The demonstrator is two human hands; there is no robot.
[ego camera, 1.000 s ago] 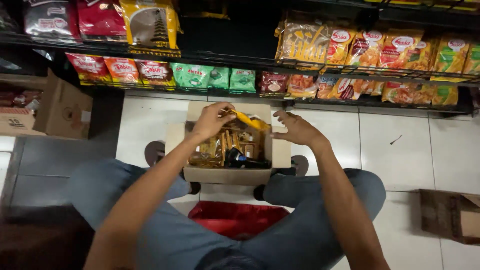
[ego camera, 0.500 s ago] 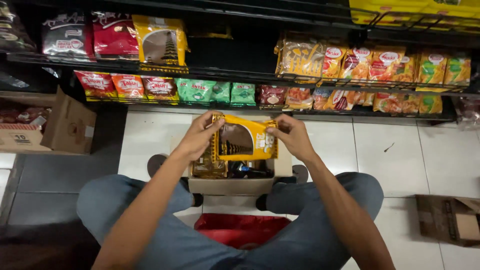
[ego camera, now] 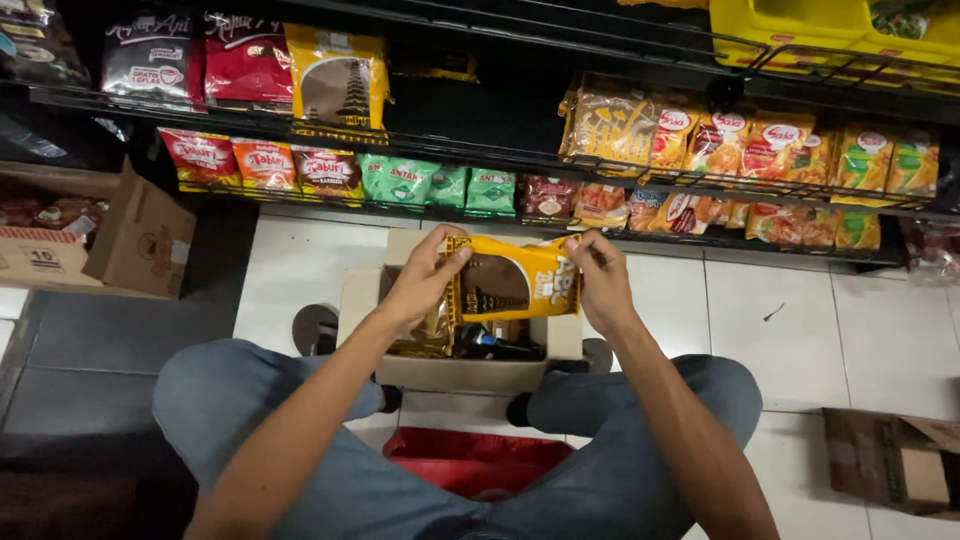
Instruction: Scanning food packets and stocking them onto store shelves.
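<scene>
Above the open cardboard box, the left hand and right hand pinch opposite ends of a glossy yellow snack packet with a brown panel.

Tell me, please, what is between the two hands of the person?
In the head view, a yellow snack packet spans the stretch between the left hand and right hand, each pinching one end, above the open cardboard box.

bare white floor tiles lie open right of the cardboard box; far ahead, stocked shelves block the way.
</scene>
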